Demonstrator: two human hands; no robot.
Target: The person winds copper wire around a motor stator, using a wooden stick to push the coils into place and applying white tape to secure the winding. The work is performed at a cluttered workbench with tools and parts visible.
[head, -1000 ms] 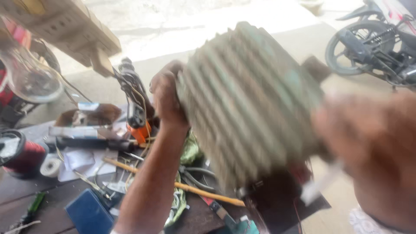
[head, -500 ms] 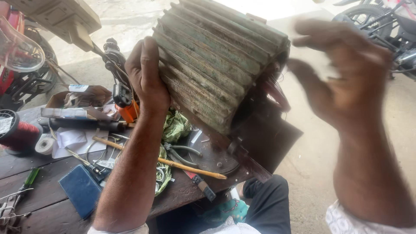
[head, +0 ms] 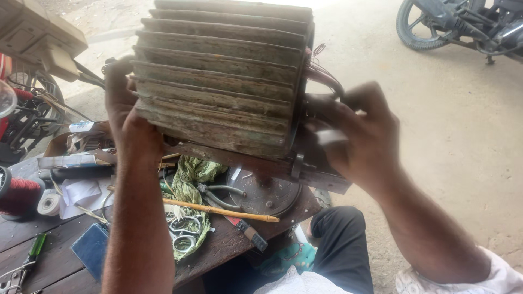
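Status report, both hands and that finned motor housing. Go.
Left hand grips the finned motor housing, held above the workbench. Right hand at its wire end, small white piece in the fingers. Nothing blocking.

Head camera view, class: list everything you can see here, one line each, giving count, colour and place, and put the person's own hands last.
Ribbed metal motor housing: one, grey-green, held up in the centre, over the bench.
Bundle of thin wires: one, reddish, at the housing's right end.
Wooden workbench: one, dark brown, lower left.
Thin wooden stick: one, tan, lying on the bench.
Crumpled cloth: one, green, on the bench beneath the housing.
Round metal plate: one, dark, at the bench's right edge.
Spool of wire: one, red, far left.
Flat rectangular case: one, blue, on the bench's near edge.
Motorcycle: one, dark, top right.
Left hand: grips the housing's left side.
Right hand: at the housing's right end, blurred.
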